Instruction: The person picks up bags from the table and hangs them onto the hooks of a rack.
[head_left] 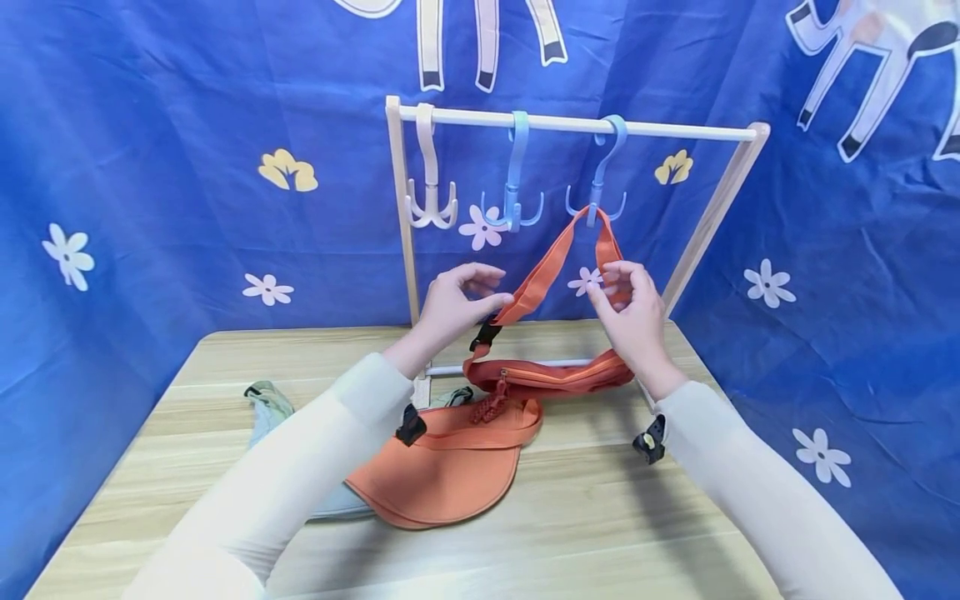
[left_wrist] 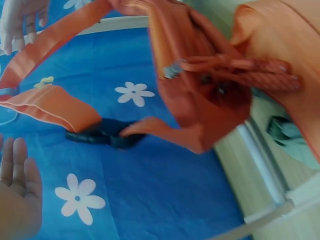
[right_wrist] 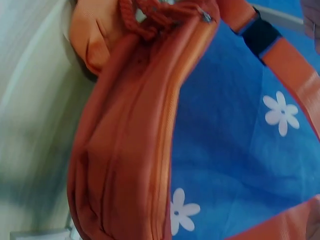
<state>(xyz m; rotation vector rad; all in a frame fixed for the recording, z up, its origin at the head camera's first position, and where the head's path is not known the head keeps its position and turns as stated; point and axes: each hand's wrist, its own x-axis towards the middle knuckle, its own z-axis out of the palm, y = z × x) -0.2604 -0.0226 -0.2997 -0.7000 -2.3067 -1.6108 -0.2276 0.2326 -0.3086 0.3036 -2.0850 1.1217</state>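
Note:
A red-orange waist bag [head_left: 558, 377] with a braided zipper tassel [head_left: 491, 405] hangs by its orange strap [head_left: 546, 271] from the right-hand blue hook [head_left: 597, 187]. My left hand [head_left: 459, 307] is beside the strap's left side, just above the black buckle [head_left: 486, 335], its thumb overlapping the strap in the head view. At the other side, my right hand [head_left: 633, 321] is next to the strap's right length, fingers loosely bent. Neither hand grips the strap; in the left wrist view the left fingers [left_wrist: 20, 165] are extended, apart from it.
The white rail [head_left: 547, 123] of a wooden-legged rack also carries a pinkish-white hook [head_left: 430, 167] and a teal-blue hook [head_left: 515, 175]. Below, an orange cap-like item [head_left: 442, 483] lies on the table over a pale blue-green cloth item [head_left: 337, 502]. A blue curtain [head_left: 180, 208] stands behind.

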